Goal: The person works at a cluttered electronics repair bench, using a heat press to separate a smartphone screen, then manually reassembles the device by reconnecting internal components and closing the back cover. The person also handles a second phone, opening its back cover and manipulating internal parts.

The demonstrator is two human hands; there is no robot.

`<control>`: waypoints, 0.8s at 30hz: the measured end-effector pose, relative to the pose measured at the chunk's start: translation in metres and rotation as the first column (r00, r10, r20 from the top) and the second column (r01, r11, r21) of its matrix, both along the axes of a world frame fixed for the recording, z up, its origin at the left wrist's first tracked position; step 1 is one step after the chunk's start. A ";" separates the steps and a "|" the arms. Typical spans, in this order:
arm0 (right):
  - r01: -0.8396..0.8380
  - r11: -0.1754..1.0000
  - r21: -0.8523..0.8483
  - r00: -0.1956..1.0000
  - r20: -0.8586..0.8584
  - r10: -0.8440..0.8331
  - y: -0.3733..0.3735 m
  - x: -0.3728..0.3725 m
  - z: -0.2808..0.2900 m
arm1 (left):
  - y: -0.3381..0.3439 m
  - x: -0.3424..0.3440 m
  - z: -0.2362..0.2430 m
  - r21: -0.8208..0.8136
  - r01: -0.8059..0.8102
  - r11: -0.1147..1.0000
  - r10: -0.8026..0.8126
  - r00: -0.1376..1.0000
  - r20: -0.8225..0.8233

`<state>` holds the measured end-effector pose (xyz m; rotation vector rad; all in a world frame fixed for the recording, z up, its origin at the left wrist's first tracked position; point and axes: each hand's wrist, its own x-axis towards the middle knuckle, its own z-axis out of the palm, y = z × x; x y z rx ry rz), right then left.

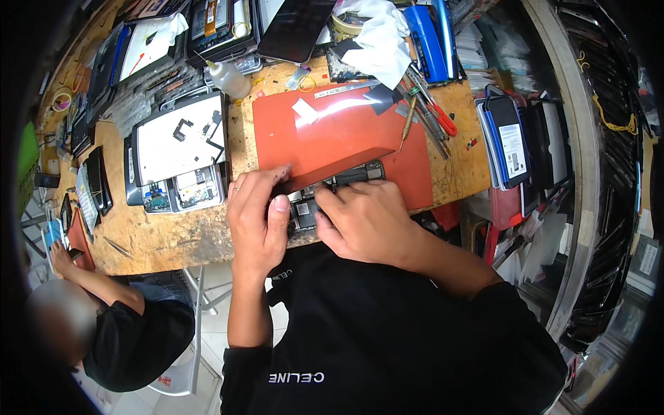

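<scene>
An opened phone body (304,209) with its inner parts bared lies at the near edge of the red work mat (408,180). Its flat screen panel (342,168) is tilted up along the far side, its surface glossy and reddish. My left hand (257,218) grips the left end of that panel, fingers behind it and thumb in front. Over the phone's inside, my right hand (366,220) has bent fingers pressed down among the parts. Whatever its fingertips pinch is hidden by the hand.
Beyond the mat lie screwdrivers (409,117), red-handled pliers (444,123), a white cloth (380,41) and a squeeze bottle (228,79). Left stands a white tray (162,152) with small parts. A co-worker's arm (104,283) rests on the bench at far left.
</scene>
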<state>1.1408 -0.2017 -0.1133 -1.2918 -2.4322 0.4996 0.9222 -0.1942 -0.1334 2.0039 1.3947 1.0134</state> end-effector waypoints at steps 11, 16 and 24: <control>-0.010 1.000 0.002 1.000 -0.022 0.010 -0.004 0.004 -0.002 | 0.007 0.002 0.000 0.002 0.005 1.000 -0.005 1.000 -0.007; 0.019 0.999 0.045 1.000 -0.016 -0.019 -0.003 0.006 0.003 | 0.006 0.001 0.000 0.012 0.003 1.000 -0.002 1.000 -0.021; 0.031 0.997 0.073 0.997 -0.071 -0.026 0.000 0.001 -0.003 | 0.007 -0.004 0.005 0.009 0.088 0.996 -0.087 0.993 -0.083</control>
